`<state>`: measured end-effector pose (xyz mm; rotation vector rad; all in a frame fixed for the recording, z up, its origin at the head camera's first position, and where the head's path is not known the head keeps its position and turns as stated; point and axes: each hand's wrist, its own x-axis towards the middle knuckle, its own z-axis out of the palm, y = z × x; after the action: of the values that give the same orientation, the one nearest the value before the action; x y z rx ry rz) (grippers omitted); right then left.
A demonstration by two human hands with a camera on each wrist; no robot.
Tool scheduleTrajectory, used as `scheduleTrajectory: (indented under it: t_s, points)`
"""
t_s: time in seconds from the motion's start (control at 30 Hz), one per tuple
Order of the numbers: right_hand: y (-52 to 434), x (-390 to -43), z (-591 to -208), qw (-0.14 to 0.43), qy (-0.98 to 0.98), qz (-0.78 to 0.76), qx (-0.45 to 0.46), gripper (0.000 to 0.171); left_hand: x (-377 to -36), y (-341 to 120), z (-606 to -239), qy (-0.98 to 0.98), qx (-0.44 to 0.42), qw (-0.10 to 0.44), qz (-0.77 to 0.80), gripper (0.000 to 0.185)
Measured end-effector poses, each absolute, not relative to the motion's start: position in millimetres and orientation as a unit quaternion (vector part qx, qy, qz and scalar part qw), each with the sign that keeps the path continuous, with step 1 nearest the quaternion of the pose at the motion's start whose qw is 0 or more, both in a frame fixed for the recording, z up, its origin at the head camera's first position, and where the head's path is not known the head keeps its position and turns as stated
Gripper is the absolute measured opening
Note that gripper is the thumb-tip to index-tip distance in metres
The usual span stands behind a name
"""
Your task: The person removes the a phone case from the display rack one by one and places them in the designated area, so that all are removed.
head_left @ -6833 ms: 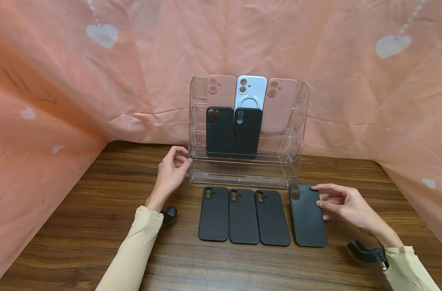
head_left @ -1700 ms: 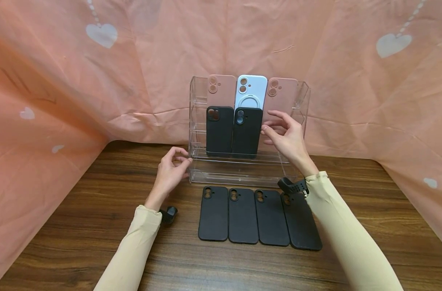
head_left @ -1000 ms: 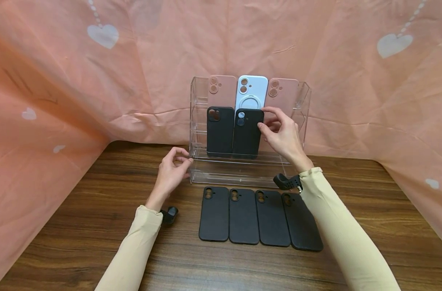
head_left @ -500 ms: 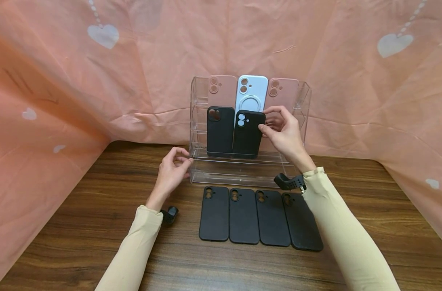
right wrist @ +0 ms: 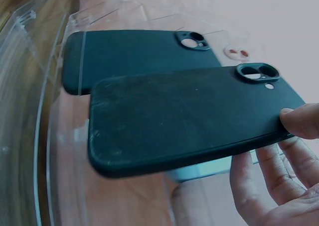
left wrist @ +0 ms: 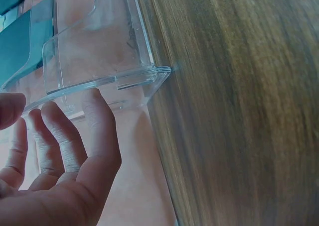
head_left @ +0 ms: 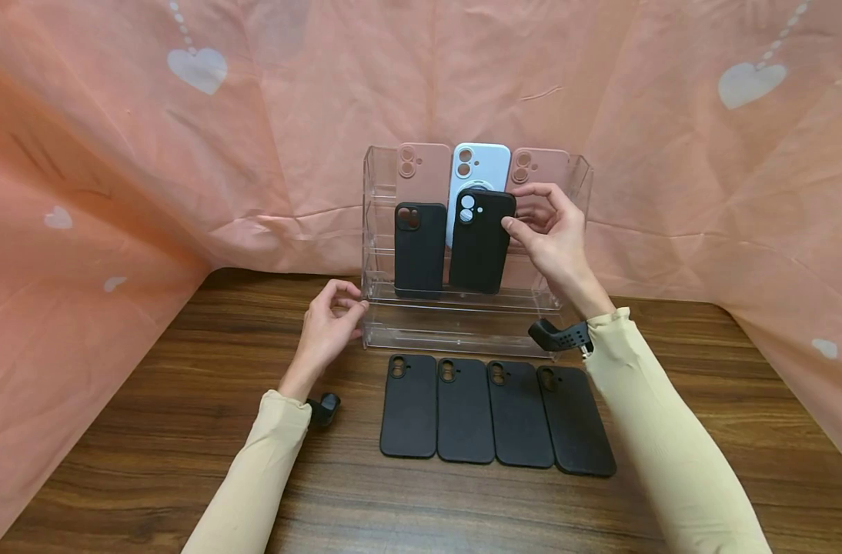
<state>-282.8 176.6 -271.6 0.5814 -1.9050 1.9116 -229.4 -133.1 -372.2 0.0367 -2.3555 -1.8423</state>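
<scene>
The right hand [head_left: 552, 235] pinches a black phone case [head_left: 479, 242] at its upper right edge, with the thumb [right wrist: 300, 122] on the front and the fingers behind it; the case is tilted and its lower end hangs just above the middle shelf of the clear rack [head_left: 576, 231], not resting there. To do this step well, I think the case should come straight up and toward the near side, so that its lower corner does not catch on the shelf lip; it should also stay away from the second black case [head_left: 419, 248], which stands just to its left, and from the blue case [head_left: 478, 161] behind it. The grip sits high and on one side, so most of the case hangs below and to the left of the fingers and may swing. The left hand [head_left: 327, 331] touches the near left corner of the rack with curled fingers, which seems to steady it; four black cases [head_left: 493, 414] lie flat in a row on the table [head_left: 151, 431], near the rack.
</scene>
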Motion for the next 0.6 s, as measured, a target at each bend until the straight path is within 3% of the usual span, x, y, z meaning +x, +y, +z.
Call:
scheduleTrajectory:
  t_s: [0.6]
  points:
    - [192,-264,-274,0.05,-0.633,0.753,0.173,0.036,-229,-133,-372,-0.787,0.014,0.074,-0.612,0.021]
